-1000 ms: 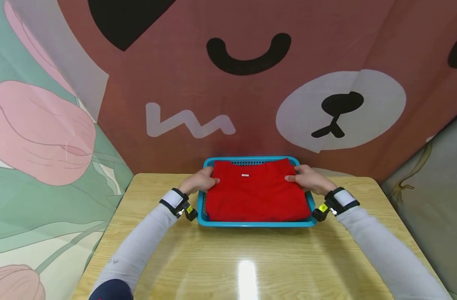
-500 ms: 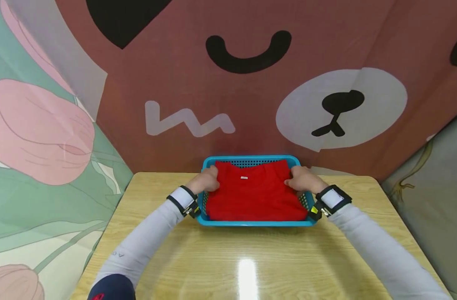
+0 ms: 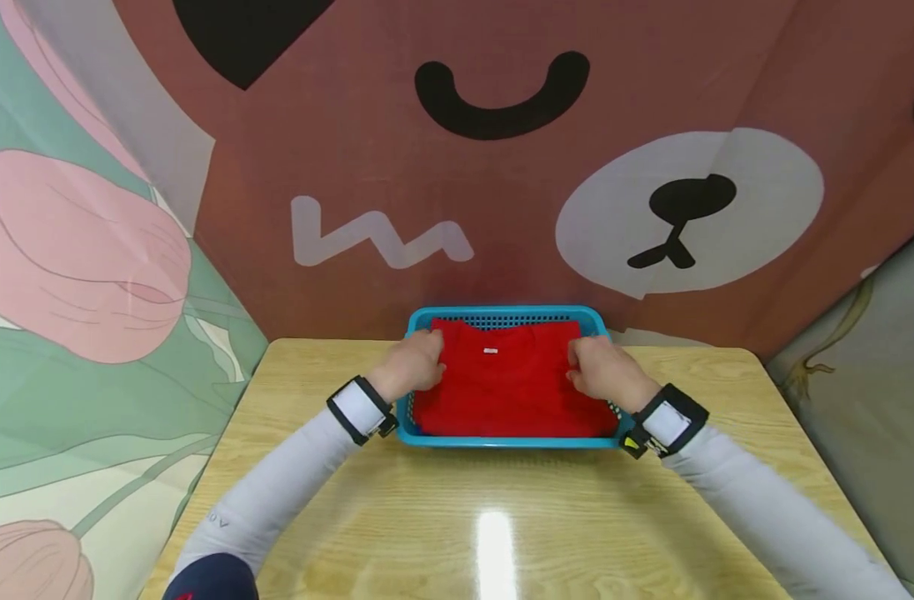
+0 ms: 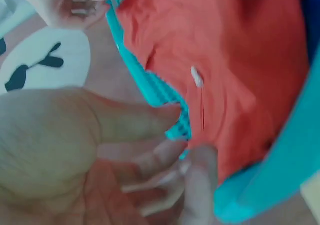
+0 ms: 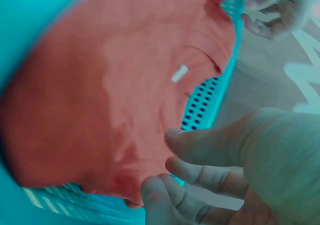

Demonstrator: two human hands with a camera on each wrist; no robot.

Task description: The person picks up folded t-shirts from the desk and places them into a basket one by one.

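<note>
A folded red shirt [image 3: 501, 392] with a small white neck label [image 3: 490, 351] lies in a blue plastic basket [image 3: 512, 442]. My left hand [image 3: 412, 364] is over the shirt's left upper side; in the left wrist view its thumb and fingers are apart, with fingertips close to the collar edge. Over the right upper side is my right hand [image 3: 610, 369]. The right wrist view shows that hand's fingers [image 5: 200, 180] loosely bent and spread from the thumb, with nothing pinched between them. In the head view the backs of both hands hide most fingertips.
The basket stands at the far edge of a light wooden table [image 3: 397, 517]. Right behind it hangs a brown cloth backdrop [image 3: 501, 233] with a bear design. A flower-printed cloth [image 3: 74, 275] hangs at left, a grey one [image 3: 861, 367] at right.
Both hands have moved inward from the basket's sides to over the shirt's upper sides. Their thumbs, earlier stretched onto the shirt, have come away from it. The shirt stays in the basket.
</note>
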